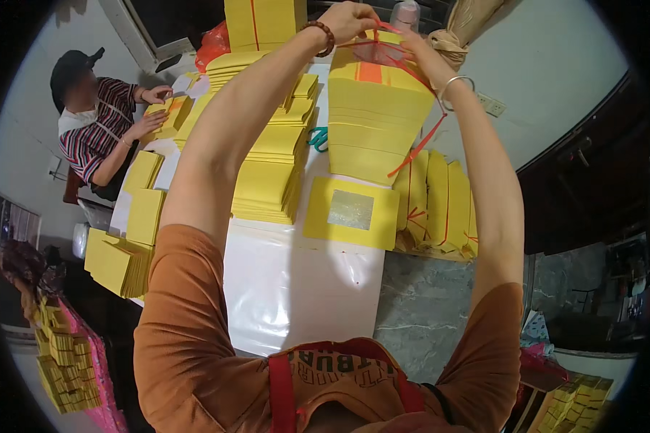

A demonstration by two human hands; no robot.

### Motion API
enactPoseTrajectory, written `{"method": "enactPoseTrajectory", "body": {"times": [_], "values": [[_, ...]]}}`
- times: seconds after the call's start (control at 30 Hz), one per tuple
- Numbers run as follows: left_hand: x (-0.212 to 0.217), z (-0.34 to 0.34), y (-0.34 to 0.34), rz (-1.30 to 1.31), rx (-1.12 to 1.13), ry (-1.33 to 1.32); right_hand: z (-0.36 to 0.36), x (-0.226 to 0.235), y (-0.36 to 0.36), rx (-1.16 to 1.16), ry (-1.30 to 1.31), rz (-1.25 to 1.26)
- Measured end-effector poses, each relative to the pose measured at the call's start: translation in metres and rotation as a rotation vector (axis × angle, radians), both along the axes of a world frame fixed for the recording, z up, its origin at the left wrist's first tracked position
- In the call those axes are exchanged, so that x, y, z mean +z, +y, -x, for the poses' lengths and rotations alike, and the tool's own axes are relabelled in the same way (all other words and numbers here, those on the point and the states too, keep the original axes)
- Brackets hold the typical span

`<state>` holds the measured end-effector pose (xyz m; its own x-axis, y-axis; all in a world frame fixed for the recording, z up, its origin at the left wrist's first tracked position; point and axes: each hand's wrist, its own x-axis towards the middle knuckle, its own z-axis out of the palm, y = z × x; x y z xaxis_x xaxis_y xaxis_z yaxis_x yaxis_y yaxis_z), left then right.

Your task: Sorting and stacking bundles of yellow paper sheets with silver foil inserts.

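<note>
A tall stack of yellow paper sheets (374,115) stands on the white-covered table (303,289). A red string (412,148) runs over its top and hangs down its right side. My left hand (350,20), with a bead bracelet on the wrist, grips the string at the top left of the stack. My right hand (419,47), with a silver bangle, holds the string at the top right. In front of the stack lies a single yellow sheet with a silver foil square (351,211).
More yellow paper stacks (271,173) fill the table's left and middle. Tied bundles (440,206) stand on edge at the right. Another person (97,126) handles sheets at the far left. Teal scissors (318,137) lie between the stacks. Bundles fill crates on the floor (65,361).
</note>
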<state>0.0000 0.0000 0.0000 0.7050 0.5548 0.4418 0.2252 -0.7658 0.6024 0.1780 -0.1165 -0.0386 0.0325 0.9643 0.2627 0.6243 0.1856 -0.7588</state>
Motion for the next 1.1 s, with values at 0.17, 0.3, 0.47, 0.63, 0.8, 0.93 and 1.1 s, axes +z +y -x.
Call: {"method": "enactPoseTrajectory", "body": {"times": [0.17, 0.3, 0.47, 0.63, 0.8, 0.93, 1.1], "values": [[0.007, 0.003, 0.0, 0.47, -0.125, -0.416, -0.006, 0.003, 0.014, -0.123, 0.566, 0.075], [0.065, 0.011, -0.008, 0.467, -0.387, -0.624, 0.007, 0.003, 0.02, -0.181, 0.454, 0.073], [0.131, 0.016, -0.063, 0.355, -0.424, -0.696, 0.003, -0.005, 0.019, -0.143, 0.347, 0.076], [0.084, 0.001, -0.088, 0.469, -0.39, -0.587, -0.038, -0.014, 0.018, -0.184, -0.167, 0.001], [-0.033, 0.01, -0.023, -0.172, 0.169, -0.034, -0.012, 0.0, 0.022, -0.072, 0.454, -0.334], [-0.016, 0.001, -0.055, -0.221, 0.287, 0.253, -0.049, -0.002, 0.009, -0.153, 0.183, -0.273], [-0.021, 0.016, 0.058, 0.194, 0.495, -0.335, -0.081, 0.016, -0.037, -0.535, 0.772, -0.215]]}}
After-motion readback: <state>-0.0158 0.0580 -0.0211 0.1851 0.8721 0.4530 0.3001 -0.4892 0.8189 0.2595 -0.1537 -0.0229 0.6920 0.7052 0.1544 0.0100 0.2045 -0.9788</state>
